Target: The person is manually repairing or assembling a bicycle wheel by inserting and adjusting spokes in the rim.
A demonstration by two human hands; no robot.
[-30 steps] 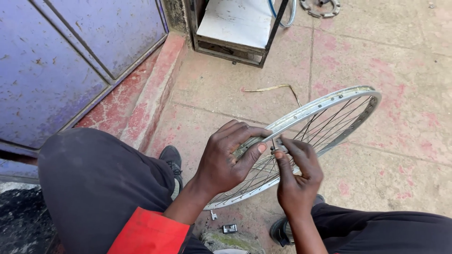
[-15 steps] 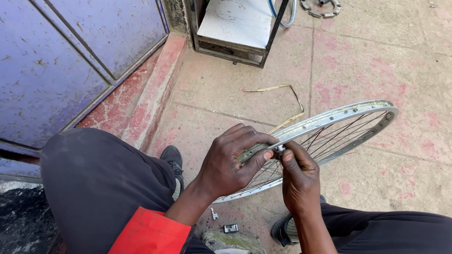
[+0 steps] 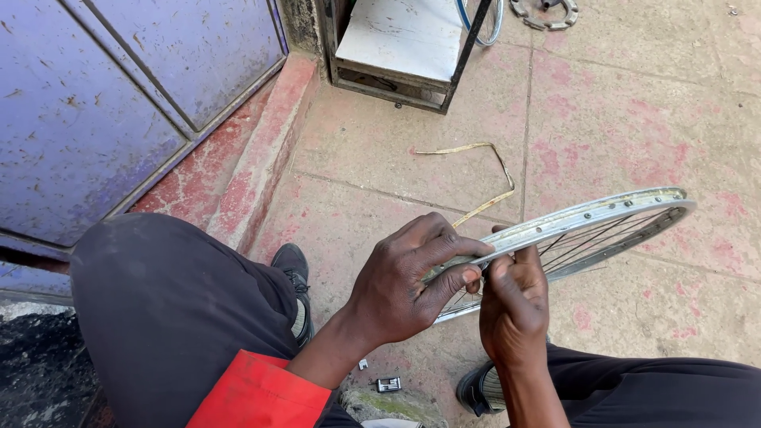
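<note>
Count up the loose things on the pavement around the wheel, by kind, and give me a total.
Silver spoked bicycle wheel rim: 1
Thin yellowish strip: 1
Grey toothed metal sprocket: 1
Small dark metal piece: 1
Total: 4

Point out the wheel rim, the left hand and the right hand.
wheel rim [image 3: 602, 214]: head view, on the bare outer band of the rim.
left hand [image 3: 408, 289]: head view, on the back of the hand.
right hand [image 3: 514, 305]: head view, on the back of the hand.
</note>
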